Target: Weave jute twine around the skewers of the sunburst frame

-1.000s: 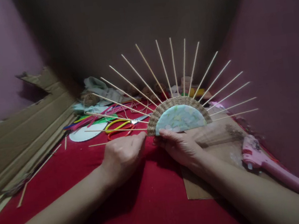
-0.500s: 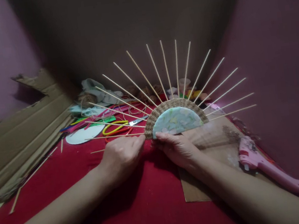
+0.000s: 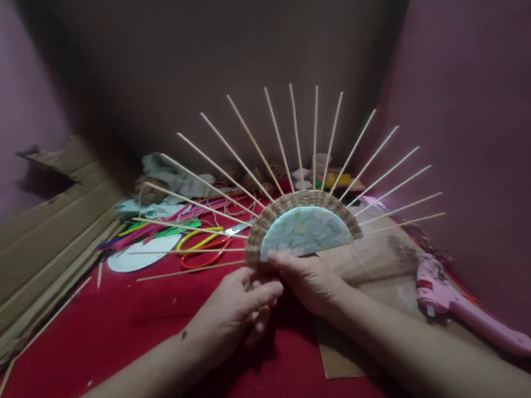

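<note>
Holding the fan (image 3: 304, 231) upright over the red cloth (image 3: 130, 319), you grasp its lower left edge with your right hand (image 3: 311, 280), thumb on the pale half-disc. Your left hand (image 3: 237, 306) has slipped from the woven rim's left end to just below it; its fingers curl loosely by the right thumb, and I cannot tell whether they pinch a strand. The weaving looks paused there. Scissors (image 3: 203, 242) lie behind, the glue gun (image 3: 457, 308) to the right.
</note>
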The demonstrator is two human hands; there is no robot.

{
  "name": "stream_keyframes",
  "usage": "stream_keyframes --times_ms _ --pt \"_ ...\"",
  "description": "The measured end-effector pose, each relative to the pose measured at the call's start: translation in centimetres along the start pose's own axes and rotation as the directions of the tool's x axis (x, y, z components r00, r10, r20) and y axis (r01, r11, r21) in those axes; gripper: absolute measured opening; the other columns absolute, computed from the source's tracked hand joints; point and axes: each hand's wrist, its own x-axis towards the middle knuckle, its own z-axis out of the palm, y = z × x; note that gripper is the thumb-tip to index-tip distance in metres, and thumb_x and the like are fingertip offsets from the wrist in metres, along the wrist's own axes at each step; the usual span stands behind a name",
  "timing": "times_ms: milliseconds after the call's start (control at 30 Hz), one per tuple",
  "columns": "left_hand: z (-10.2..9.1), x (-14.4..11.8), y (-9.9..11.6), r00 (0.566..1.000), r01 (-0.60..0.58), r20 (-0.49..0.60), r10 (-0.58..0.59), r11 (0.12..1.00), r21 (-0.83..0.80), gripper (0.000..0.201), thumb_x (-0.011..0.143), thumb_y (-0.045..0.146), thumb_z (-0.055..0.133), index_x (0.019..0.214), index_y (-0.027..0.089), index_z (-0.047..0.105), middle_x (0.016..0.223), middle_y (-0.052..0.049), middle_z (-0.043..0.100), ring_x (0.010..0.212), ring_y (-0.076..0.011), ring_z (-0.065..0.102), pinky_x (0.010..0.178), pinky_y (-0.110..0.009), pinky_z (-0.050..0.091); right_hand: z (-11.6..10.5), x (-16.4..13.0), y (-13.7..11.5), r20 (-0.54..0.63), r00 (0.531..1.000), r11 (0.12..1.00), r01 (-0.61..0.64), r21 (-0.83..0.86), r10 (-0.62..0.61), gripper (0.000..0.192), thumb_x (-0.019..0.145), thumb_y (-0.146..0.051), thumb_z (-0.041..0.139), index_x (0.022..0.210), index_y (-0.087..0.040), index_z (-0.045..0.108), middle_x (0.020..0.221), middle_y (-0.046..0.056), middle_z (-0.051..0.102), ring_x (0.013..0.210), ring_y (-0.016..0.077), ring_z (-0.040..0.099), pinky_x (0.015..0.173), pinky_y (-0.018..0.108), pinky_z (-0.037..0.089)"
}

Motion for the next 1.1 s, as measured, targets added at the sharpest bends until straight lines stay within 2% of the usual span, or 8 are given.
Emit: stream_keyframes --times_ms 67,200,267,367,533,733,900,1100 --pt "0.2 0.3 -0.1 0.998 -0.013 -0.064 -0.001 0.975 -0.22 0.037 0.069 0.048 0.071 0.078 0.016 0.055 0.053 0.005 0.049 0.036 -0.0054 0.037 0.033 -0.018 0.031 0.2 -0.2 0.1 0.118 0.991 0.998 -0.053 -0.026 0.056 0.023 0.072 -0.036 0.071 0.067 -0.014 0.063 0.062 0.0 0.059 0.061 0.0136 0.054 0.068 0.03 0.046" --pt "-0.1 0.6 0.3 0.986 -0.048 -0.166 -0.024 0.907 -0.419 0.04 0.064 0.047 0.076 0.068 0.012 0.058 0.051 0.004 0.049 0.039 -0.0041 0.039 0.035 -0.016 0.034 0.4 -0.4 0.1 0.279 0.952 0.992 -0.122 -0.024 0.124 0.029 0.075 -0.043 0.066 0.069 -0.015 0.064 0.064 0.001 0.061 0.062 0.0162 0.057 0.071 0.035 0.049" --pt "-0.5 0.7 0.6 0.982 -0.107 -0.188 0.021 0.881 -0.46 0.034 0.064 0.039 0.078 0.068 0.012 0.059 0.05 0.005 0.049 0.038 -0.0031 0.037 0.035 -0.016 0.034 0.4 -0.3 -0.3 0.241 0.97 0.999 -0.038 0.036 0.028 0.024 0.073 -0.039 0.069 0.078 -0.016 0.066 0.074 0.002 0.066 0.072 0.0176 0.061 0.078 0.036 0.048" --pt "-1.4 1.1 0.8 0.973 -0.17 -0.218 0.075 0.871 -0.461 0.028 0.066 0.034 0.078 0.072 0.013 0.06 0.05 0.006 0.046 0.039 -0.0039 0.037 0.035 -0.016 0.033 0.1 0.1 -1.3 0.056 0.988 0.978 0.132 0.159 -0.142 0.023 0.07 -0.031 0.072 0.089 -0.018 0.067 0.089 0.003 0.069 0.085 0.0198 0.062 0.086 0.038 0.047" --pt "-2.4 1.5 0.9 0.953 -0.21 -0.293 0.081 0.872 -0.442 0.032 0.066 0.034 0.078 0.082 0.013 0.061 0.059 0.004 0.053 0.044 -0.0059 0.043 0.038 -0.019 0.036 -0.6 0.9 -2.2 -0.157 0.979 0.946 0.171 0.276 -0.131 0.028 0.066 -0.025 0.076 0.093 -0.02 0.066 0.097 0.004 0.069 0.096 0.0224 0.06 0.086 0.038 0.049" --pt "-1.9 1.5 0.8 0.98 -0.12 -0.196 0.02 0.85 -0.512 0.035 0.065 0.031 0.079 0.088 0.012 0.061 0.065 0.0 0.059 0.052 -0.0102 0.052 0.046 -0.023 0.041 -0.3 0.8 -1.4 -0.058 0.996 0.966 0.076 0.246 -0.063 0.028 0.068 -0.028 0.074 0.094 -0.02 0.066 0.099 0.005 0.068 0.099 0.0236 0.059 0.087 0.04 0.048" --pt "-1.8 1.5 0.8 0.978 -0.121 -0.209 0.005 0.828 -0.547 0.03 0.067 0.024 0.076 0.09 0.013 0.06 0.071 0.0 0.06 0.052 -0.0094 0.052 0.047 -0.024 0.041 -0.2 0.3 -1.7 0.044 0.997 0.968 0.046 0.248 -0.059 0.026 0.073 -0.027 0.07 0.098 -0.019 0.067 0.1 0.005 0.068 0.102 0.0227 0.057 0.091 0.04 0.045" --pt "-1.8 1.4 1.0 0.975 -0.134 -0.222 0.004 0.807 -0.575 0.023 0.068 0.018 0.074 0.084 0.013 0.058 0.067 0.002 0.056 0.051 -0.0084 0.051 0.048 -0.024 0.043 -0.7 0.5 -2.2 0.039 0.997 0.96 0.056 0.275 -0.069 0.028 0.07 -0.023 0.071 0.096 -0.016 0.068 0.099 0.006 0.069 0.102 0.0213 0.057 0.097 0.036 0.041"
